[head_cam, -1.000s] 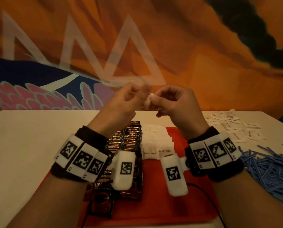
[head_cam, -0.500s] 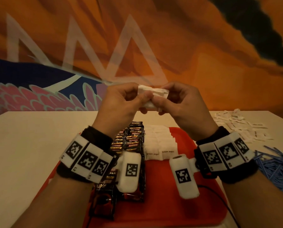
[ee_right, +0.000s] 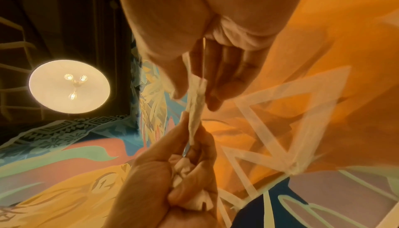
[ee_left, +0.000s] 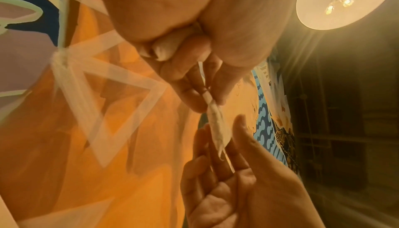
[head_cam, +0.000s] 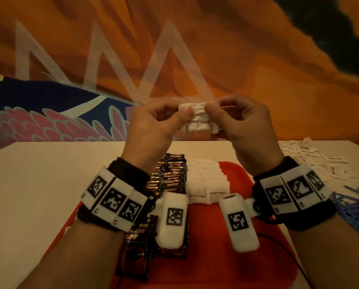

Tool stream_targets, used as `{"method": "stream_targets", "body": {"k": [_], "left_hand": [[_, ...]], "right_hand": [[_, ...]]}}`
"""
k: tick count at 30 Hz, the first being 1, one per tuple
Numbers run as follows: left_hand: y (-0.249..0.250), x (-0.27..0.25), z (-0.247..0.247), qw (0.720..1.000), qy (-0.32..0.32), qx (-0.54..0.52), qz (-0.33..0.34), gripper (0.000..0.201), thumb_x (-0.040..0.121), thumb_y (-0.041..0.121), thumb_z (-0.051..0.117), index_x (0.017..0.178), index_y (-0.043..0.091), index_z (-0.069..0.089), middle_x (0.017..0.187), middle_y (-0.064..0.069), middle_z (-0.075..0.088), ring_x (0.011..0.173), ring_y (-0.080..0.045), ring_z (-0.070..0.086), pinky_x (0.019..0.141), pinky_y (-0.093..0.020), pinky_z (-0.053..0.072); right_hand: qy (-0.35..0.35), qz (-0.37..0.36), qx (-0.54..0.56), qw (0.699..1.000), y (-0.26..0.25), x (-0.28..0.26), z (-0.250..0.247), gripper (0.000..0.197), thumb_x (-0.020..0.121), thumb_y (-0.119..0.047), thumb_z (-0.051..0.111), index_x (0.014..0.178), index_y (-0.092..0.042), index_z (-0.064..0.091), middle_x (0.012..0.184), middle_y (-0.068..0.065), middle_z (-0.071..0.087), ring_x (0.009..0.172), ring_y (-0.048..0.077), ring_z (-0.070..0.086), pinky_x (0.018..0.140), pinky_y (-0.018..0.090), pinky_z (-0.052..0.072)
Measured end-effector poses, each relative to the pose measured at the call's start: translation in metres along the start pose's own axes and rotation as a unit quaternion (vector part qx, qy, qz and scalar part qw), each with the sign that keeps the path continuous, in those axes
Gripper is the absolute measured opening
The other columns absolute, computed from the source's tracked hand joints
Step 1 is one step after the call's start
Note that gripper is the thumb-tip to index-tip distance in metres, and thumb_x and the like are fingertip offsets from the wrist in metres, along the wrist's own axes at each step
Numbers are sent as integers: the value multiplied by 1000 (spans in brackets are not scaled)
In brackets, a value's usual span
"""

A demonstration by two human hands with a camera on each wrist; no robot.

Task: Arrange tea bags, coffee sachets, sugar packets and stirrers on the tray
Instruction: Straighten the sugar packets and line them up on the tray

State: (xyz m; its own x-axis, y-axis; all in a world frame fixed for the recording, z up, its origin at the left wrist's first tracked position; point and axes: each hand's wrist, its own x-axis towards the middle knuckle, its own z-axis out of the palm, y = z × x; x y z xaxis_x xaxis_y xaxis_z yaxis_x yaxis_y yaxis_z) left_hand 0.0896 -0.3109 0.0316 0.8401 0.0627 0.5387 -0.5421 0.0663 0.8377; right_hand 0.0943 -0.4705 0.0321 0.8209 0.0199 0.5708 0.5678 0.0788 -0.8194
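Note:
Both hands are raised above the table and hold a small stack of white brown-sugar packets (head_cam: 197, 124) between them. My left hand (head_cam: 164, 122) pinches the stack's left end with thumb and fingers, and my right hand (head_cam: 237, 119) pinches its right end. Seen edge-on, the packets (ee_left: 217, 129) (ee_right: 195, 112) hang between the two hands in both wrist views. Below lies the red tray (head_cam: 237, 257), bearing rows of dark coffee sachets (head_cam: 170, 178) at left and a row of white sugar packets (head_cam: 207, 184) in the middle.
Loose white sugar packets (head_cam: 312, 159) are scattered on the beige table (head_cam: 38, 184) at the far right. A heap of blue stirrers (head_cam: 353, 209) lies at the right edge. A painted orange wall stands behind the table. A black cable (head_cam: 289, 255) runs over the tray.
The hands rose a little and turned the packets from a bunched lump to a flat stack facing me, its print now readable. Thumbs now press its top edge.

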Motion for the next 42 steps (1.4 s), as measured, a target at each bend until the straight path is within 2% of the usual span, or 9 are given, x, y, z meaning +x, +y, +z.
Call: {"method": "stream_targets", "body": {"k": [5, 10, 18, 23, 27, 31, 36, 39, 42], "left_hand": [[6, -1, -3, 999, -18, -5, -33, 21, 86, 19, 69, 104, 9, 69, 93, -6, 74, 76, -12, 69, 48, -9, 42], [13, -8, -1, 994, -85, 45, -55, 29, 88, 3, 66, 117, 2, 65, 77, 4, 68, 44, 6, 55, 43, -4, 37], [13, -3, -9, 995, -39, 70, -57, 9, 87, 10, 70, 95, 7, 71, 73, -3, 69, 48, 0, 55, 44, -8, 37], [17, -1, -14, 996, 7, 75, -43, 4, 90, 16, 68, 86, 15, 69, 76, -1, 68, 56, -6, 56, 42, -10, 37], [24, 0, -19, 997, 36, 62, -40, 9, 94, 17, 65, 84, 18, 66, 75, 2, 63, 57, -6, 55, 43, -13, 37], [32, 1, -27, 997, 48, 52, -36, 9, 95, 22, 64, 86, 22, 64, 78, 6, 63, 60, -5, 54, 44, -15, 37], [39, 3, -37, 997, 61, 42, -15, 10, 97, 23, 63, 86, 22, 63, 83, 4, 61, 62, -7, 54, 42, -14, 35], [41, 2, -42, 998, 59, 30, -13, 10, 97, 23, 62, 88, 20, 63, 85, 3, 61, 62, -7, 54, 43, -14, 35], [40, 2, -40, 998, 58, 32, -17, 8, 97, 23, 63, 90, 19, 63, 81, 6, 61, 61, -6, 54, 44, -15, 35]], "right_hand": [[-29, 9, -28, 999, -1, 0, -3, 16, 78, -4, 76, 87, -7, 63, 69, 0, 73, 63, 15, 71, 56, 23, 54], [-9, 19, -3, 1000, 1, 1, -3, 21, 77, -9, 75, 92, -2, 63, 77, 6, 74, 68, 19, 73, 56, 23, 54], [24, 31, -22, 999, 6, 4, -4, 16, 83, -7, 73, 95, 1, 65, 84, 11, 71, 67, 15, 65, 55, 24, 51], [-45, 107, -53, 992, 13, 3, -10, 17, 85, -4, 69, 96, 7, 62, 74, 9, 69, 59, 11, 63, 53, 22, 49], [-108, 174, -173, 963, 22, -6, -15, 13, 84, -10, 72, 91, -2, 65, 81, 15, 71, 66, 15, 65, 62, 28, 53], [-197, 264, -303, 894, 45, -17, -22, 21, 82, -18, 78, 79, -4, 63, 66, 9, 67, 70, 22, 65, 66, 35, 54], [-238, 324, -395, 826, 68, -28, -29, 26, 85, -23, 77, 84, 0, 67, 73, 10, 73, 63, 13, 66, 68, 34, 57], [-244, 357, -388, 814, 75, -32, -24, 19, 86, -20, 76, 82, -6, 65, 72, 7, 70, 58, 9, 62, 61, 24, 51], [-235, 364, -377, 819, 80, -32, -16, 18, 85, -19, 77, 85, -4, 66, 72, 9, 70, 71, 19, 62, 73, 33, 51]]}}
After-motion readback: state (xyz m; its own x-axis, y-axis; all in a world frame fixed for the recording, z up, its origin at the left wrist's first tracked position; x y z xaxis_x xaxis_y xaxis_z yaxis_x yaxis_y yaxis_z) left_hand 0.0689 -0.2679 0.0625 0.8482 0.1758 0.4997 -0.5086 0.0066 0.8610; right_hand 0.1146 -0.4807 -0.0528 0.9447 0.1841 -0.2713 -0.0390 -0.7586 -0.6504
